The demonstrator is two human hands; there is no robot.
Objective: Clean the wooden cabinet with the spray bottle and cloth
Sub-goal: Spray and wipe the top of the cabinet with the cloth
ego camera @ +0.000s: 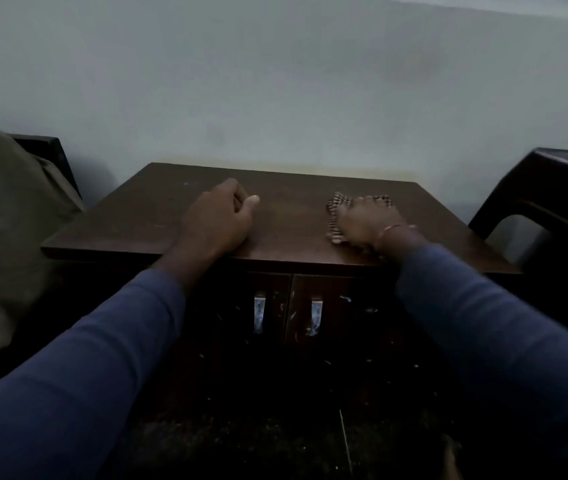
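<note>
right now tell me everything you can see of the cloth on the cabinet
The cloth is a small checked piece, dark and light in a fine pattern, lying bunched on the right part of the wooden cabinet top. The right hand lies flat on it and covers most of it, so only its left edge and a strip beyond the fingertips show. It rests on the wood, clear of the left hand. The picture is dim, so its true colour and material are unclear.

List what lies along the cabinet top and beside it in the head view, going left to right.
Draped cloth-covered furniture → left hand resting on the wooden cabinet → checked cloth → right hand pressing on that cloth → dark chair. No spray bottle is in view.
</note>
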